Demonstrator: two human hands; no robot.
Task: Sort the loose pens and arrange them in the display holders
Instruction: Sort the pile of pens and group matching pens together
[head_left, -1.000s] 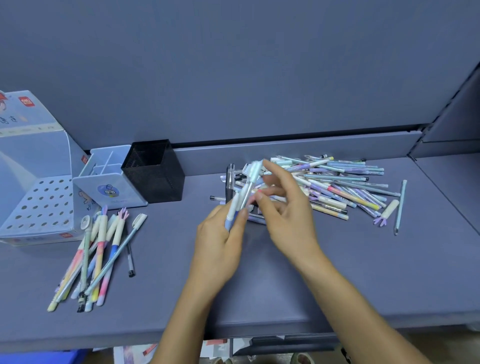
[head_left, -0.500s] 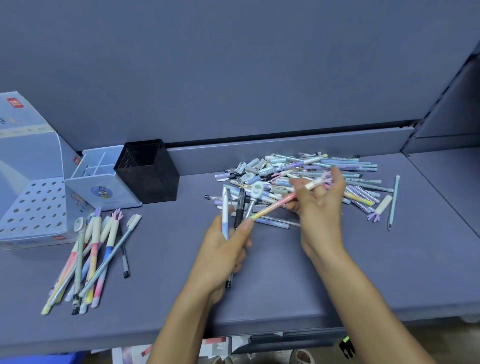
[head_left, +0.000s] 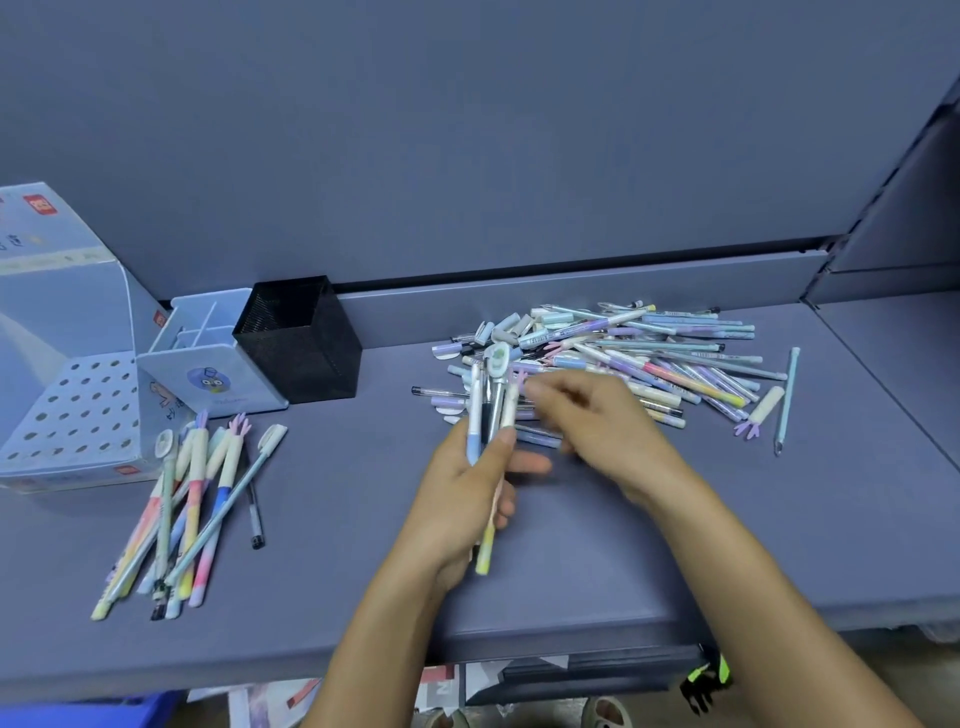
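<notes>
L hand (head_left: 467, 483) grips a bundle of pens (head_left: 474, 415) upright over the bench (head_left: 337, 493). R hand (head_left: 597, 421) is blurred beside it, grip can't tell. Loose pile (head_left: 649, 364) lies just behind. Pens prob. light, stiff, slick: pinch mid-barrel, not caps.

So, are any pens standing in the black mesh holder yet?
No, nothing sticks out of the black mesh holder; the sorted pens lie flat on the shelf.

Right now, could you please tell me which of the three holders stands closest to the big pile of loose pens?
The black mesh holder, the rightmost; the light-blue divided holder and the perforated display box sit farther left.
</notes>
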